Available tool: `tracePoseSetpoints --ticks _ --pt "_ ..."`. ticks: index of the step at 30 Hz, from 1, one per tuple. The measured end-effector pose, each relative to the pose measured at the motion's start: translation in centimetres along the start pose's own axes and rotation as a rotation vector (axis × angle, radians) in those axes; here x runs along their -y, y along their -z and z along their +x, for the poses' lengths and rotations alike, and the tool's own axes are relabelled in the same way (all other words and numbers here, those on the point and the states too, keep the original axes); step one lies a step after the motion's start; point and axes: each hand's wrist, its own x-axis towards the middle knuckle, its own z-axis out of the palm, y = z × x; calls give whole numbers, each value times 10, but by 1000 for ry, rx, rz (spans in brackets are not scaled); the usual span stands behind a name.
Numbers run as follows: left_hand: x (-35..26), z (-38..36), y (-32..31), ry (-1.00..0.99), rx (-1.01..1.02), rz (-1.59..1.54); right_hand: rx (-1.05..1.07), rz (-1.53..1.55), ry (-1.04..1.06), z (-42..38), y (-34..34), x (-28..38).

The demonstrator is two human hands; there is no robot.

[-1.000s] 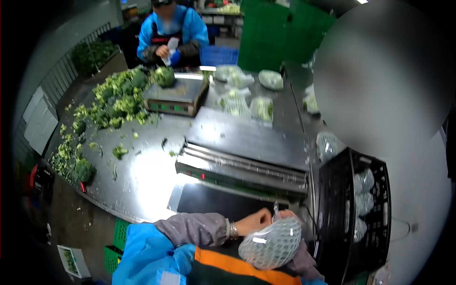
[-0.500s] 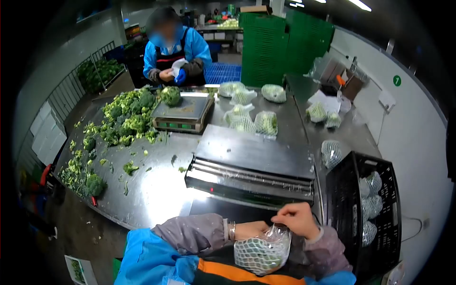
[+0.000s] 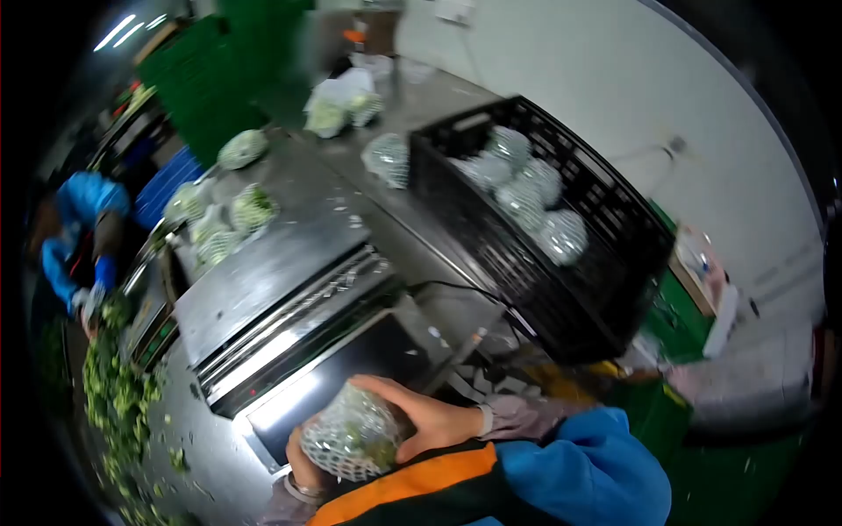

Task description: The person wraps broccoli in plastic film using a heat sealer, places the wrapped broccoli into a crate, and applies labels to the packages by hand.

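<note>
First inspector: Your bundle (image 3: 351,434) is rounded and glossy, clad in white netting (image 3: 338,460), with green showing at its near right. It is at the near middle of the scene, on the near side of the metal machine (image 3: 272,263).

Second inspector: Your right hand (image 3: 431,422) grips its right side, fingers far, thumb near, wrist level. Your left hand (image 3: 305,465) cups the left side, partly hidden.
</note>
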Motion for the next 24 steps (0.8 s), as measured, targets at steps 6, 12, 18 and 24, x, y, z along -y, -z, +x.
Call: tracePoseSetpoints --ticks 6,12,18,24 --pt "-16 62 -145 -75 265 109 -446 136 88 -11 95 45" --pt "-6 86 -160 -49 413 343 -1214 123 384 -107 322 105" --pt "12 104 -100 129 95 454 -1599 -879 50 -206 477 -6" --pt "40 105 -54 243 -87 518 -1799 -38 -338 -213 527 -46"
